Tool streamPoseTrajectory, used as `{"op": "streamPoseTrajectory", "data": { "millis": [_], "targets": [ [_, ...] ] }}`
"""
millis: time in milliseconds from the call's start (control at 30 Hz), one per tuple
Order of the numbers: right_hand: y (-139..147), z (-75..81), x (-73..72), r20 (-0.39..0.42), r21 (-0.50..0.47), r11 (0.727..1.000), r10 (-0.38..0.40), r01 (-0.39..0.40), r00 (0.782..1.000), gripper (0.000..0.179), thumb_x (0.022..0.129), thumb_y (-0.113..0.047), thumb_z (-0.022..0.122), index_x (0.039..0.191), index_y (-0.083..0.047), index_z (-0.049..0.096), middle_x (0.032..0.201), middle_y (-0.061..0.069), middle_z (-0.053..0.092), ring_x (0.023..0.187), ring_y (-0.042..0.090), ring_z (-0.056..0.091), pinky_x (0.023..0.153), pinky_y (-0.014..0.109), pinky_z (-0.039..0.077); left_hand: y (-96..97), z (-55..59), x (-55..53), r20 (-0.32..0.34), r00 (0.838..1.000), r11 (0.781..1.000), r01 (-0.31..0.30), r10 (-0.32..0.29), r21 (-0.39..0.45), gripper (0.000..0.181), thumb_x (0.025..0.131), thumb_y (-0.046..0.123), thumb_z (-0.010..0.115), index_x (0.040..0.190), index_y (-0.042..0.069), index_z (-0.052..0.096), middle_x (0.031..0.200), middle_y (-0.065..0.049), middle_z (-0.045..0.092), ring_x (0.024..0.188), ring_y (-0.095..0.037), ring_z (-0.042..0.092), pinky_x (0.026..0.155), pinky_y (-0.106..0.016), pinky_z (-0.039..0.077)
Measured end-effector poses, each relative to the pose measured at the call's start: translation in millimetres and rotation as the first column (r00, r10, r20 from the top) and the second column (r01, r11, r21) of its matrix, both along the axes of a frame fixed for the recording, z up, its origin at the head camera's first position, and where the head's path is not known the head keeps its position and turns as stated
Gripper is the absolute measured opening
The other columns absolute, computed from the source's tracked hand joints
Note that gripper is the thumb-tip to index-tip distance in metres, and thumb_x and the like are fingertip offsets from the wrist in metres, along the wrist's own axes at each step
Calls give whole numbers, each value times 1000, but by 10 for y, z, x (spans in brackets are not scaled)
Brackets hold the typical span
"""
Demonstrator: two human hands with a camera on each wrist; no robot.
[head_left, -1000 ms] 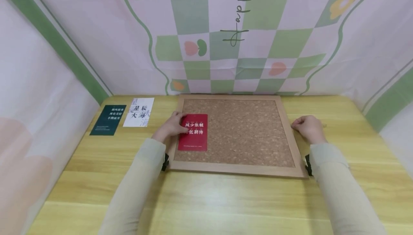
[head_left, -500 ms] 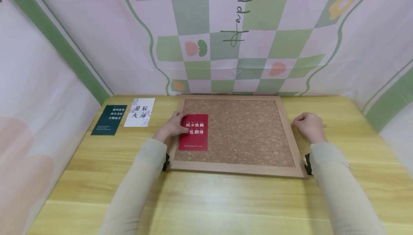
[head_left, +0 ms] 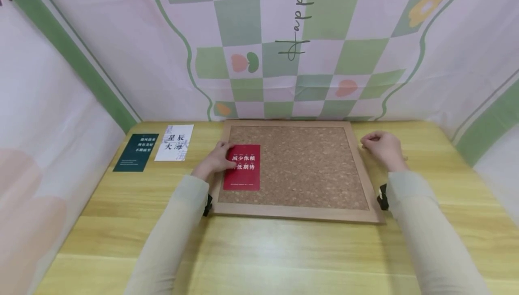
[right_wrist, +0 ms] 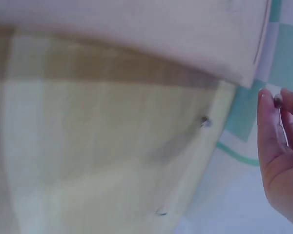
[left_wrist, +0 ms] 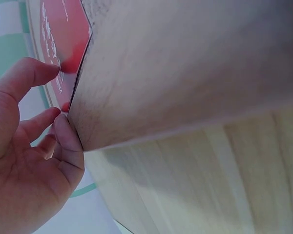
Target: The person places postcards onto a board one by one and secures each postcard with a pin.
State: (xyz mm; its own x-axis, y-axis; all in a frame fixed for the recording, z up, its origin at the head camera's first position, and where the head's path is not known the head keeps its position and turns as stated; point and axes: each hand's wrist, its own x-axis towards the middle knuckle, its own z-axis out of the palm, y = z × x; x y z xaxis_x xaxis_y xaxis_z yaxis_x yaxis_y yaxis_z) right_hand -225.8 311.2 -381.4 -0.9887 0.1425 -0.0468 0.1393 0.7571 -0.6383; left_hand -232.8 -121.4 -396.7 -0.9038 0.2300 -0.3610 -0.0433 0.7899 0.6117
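A red card (head_left: 246,178) with white lettering lies on the left part of the wood-framed corkboard (head_left: 308,169). My left hand (head_left: 215,157) rests at the card's left side. In the left wrist view, its thumb and a finger touch the red card (left_wrist: 71,29), while other fingers lie against the board's edge. Beyond the frame's right side, my right hand (head_left: 385,148) is raised with thumb and forefinger together. The right wrist view shows these pinching a small round-headed pin (right_wrist: 278,101); most of it is hidden by the fingers.
A dark green card (head_left: 135,153) and a white card (head_left: 174,142) lie on the wooden table (head_left: 259,254) left of the board. A small shiny piece (right_wrist: 205,122) sits on the table near the right hand. A patterned cloth (head_left: 279,61) hangs behind.
My right hand has lifted slightly and shifted toward the back, a little to the left. The left hand and the red card stay where they were.
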Motion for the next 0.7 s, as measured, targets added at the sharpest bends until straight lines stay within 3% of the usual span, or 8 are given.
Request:
{"op": "streamPoseTrajectory", "data": {
  "millis": [167, 267, 533, 633, 700],
  "targets": [
    [-131, 89, -54, 3, -143, 990, 5, -4, 1000, 37, 96, -21, 55, 113, 12, 59, 64, -21, 61, 57, -11, 57, 56, 14, 50, -5, -11, -4, -11, 1000, 1000, 10, -10, -3, 72, 90, 15, 62, 151, 8, 25, 154, -19, 18, 140, -39, 29, 114, -52, 31],
    [-227, 109, -79, -2, -201, 980, 2, -2, 1000, 39, 95, -19, 56, 115, 15, 58, 57, -30, 55, 55, -15, 57, 57, 11, 51, -10, -20, -10, -16, 1000, 1000, 15, -16, -8, 72, 89, 15, 62, 151, 8, 25, 154, -19, 18, 140, -39, 29, 114, -52, 30],
    [-517, 104, -149, -29, -223, 975, -7, 0, 1000, 35, 94, -13, 59, 110, 18, 62, 56, -19, 62, 50, -10, 58, 55, 10, 50, -10, -10, 2, -20, 1000, 1000, 18, -19, -9, 71, 90, 15, 61, 151, 7, 25, 155, -18, 16, 141, -40, 27, 114, -53, 30],
    [-649, 118, -164, -20, -198, 980, 7, -11, 1000, 34, 95, -14, 58, 109, 16, 64, 58, -16, 63, 51, -9, 58, 55, 10, 49, -13, -11, 8, -17, 1000, 1000, 19, -19, -11, 71, 91, 15, 61, 151, 8, 25, 155, -18, 16, 141, -39, 27, 114, -53, 29],
    [-744, 129, -174, -19, -148, 988, 27, -30, 999, 33, 95, -16, 58, 107, 13, 66, 62, -6, 68, 53, -9, 56, 56, 10, 46, -15, -11, 9, -16, 1000, 1000, 18, -18, -8, 71, 91, 15, 61, 151, 8, 25, 156, -18, 16, 141, -39, 27, 114, -53, 29]
  ]
}}
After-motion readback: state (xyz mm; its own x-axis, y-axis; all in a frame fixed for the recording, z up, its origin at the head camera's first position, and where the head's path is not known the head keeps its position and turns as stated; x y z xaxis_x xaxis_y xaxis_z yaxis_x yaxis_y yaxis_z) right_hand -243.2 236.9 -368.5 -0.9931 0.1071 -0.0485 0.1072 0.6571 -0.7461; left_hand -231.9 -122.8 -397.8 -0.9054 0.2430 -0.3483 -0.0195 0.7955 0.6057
